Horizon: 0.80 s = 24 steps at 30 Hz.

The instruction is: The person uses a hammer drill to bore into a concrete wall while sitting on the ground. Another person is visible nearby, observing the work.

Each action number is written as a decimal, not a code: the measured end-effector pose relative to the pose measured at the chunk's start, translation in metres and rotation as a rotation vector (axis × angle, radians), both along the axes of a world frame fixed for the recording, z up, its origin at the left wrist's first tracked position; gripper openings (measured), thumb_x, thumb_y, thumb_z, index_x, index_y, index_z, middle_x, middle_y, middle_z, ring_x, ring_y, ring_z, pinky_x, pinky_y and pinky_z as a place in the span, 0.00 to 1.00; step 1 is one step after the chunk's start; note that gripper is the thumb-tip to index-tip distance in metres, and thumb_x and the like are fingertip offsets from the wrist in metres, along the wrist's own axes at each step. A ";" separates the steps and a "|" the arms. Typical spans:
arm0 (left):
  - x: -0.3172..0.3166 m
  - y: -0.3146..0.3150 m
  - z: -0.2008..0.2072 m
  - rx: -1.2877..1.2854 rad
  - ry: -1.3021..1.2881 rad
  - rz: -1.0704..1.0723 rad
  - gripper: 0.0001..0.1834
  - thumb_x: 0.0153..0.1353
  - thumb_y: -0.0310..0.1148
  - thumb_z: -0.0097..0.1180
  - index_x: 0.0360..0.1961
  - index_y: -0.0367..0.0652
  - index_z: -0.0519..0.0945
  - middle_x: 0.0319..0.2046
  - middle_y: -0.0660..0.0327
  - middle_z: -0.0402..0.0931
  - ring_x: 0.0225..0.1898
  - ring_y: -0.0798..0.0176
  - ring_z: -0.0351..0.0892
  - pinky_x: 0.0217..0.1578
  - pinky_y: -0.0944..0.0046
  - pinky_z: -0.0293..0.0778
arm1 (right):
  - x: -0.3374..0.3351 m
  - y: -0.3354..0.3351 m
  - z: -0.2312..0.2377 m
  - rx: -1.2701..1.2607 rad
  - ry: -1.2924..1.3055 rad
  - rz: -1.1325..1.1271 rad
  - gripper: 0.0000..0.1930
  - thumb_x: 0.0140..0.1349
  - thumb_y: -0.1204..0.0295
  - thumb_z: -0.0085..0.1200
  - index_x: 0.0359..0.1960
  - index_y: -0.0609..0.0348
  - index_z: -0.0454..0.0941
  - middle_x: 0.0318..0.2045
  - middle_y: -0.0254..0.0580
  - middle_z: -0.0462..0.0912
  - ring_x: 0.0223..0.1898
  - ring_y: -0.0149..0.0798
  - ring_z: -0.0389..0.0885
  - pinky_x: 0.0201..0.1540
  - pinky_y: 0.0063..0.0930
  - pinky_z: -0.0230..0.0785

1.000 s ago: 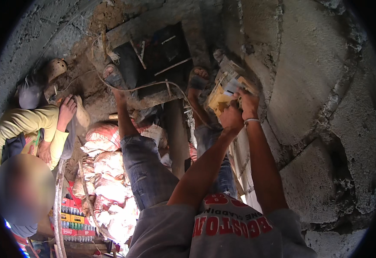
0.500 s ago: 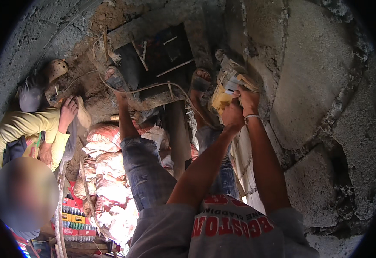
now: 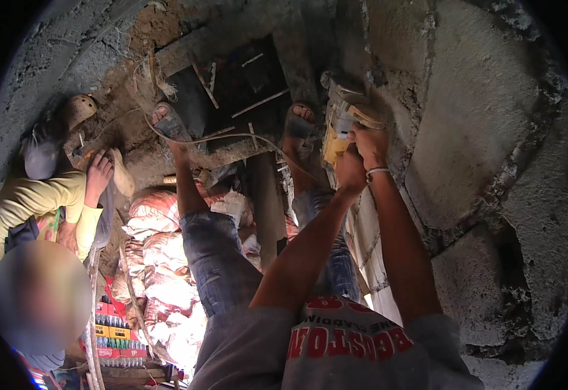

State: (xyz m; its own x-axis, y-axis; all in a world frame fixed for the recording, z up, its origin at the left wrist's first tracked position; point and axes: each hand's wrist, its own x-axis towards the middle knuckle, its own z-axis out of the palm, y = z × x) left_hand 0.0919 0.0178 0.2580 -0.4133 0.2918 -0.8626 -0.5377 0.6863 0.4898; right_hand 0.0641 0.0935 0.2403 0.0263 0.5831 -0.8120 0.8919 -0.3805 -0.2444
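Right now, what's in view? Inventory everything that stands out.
boxy hand-held tool: one, yellow and grey, in both hands
flexible cord: one, brown, between the legs
rough block wall: one, grey, right
square opening: one, black, upper centre
woven sacks: several, red and white, left of centre
bottle crates: several, red and yellow, lower left
co-worker: one, yellow sleeves, left
strapped sandals: two, dark, on feet
left hand: one, bare, on tool
right hand: one, bare, on tool

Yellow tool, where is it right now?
In the head view, the yellow tool is in the upper half, right of centre, held in the left hand and right hand, between the sandalled right foot and the rough wall.
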 end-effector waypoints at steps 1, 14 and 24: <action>0.000 -0.001 0.001 0.015 0.005 -0.001 0.22 0.55 0.41 0.59 0.45 0.36 0.73 0.34 0.41 0.80 0.40 0.36 0.79 0.40 0.44 0.74 | 0.000 0.000 -0.002 0.008 -0.003 0.065 0.10 0.57 0.80 0.57 0.40 0.69 0.79 0.29 0.41 0.82 0.25 0.32 0.81 0.26 0.25 0.75; -0.038 -0.001 -0.031 0.218 0.293 0.213 0.20 0.49 0.38 0.65 0.36 0.32 0.76 0.31 0.45 0.80 0.37 0.43 0.81 0.33 0.50 0.74 | -0.057 0.016 -0.041 0.023 -0.010 0.459 0.14 0.43 0.67 0.60 0.25 0.68 0.82 0.31 0.61 0.84 0.36 0.50 0.86 0.39 0.38 0.76; 0.012 -0.024 -0.042 0.086 0.038 0.320 0.21 0.48 0.38 0.66 0.38 0.35 0.77 0.34 0.43 0.79 0.42 0.41 0.79 0.38 0.51 0.74 | -0.041 -0.022 -0.009 0.212 -0.052 0.644 0.17 0.44 0.62 0.62 0.28 0.65 0.80 0.29 0.61 0.82 0.37 0.59 0.82 0.39 0.46 0.75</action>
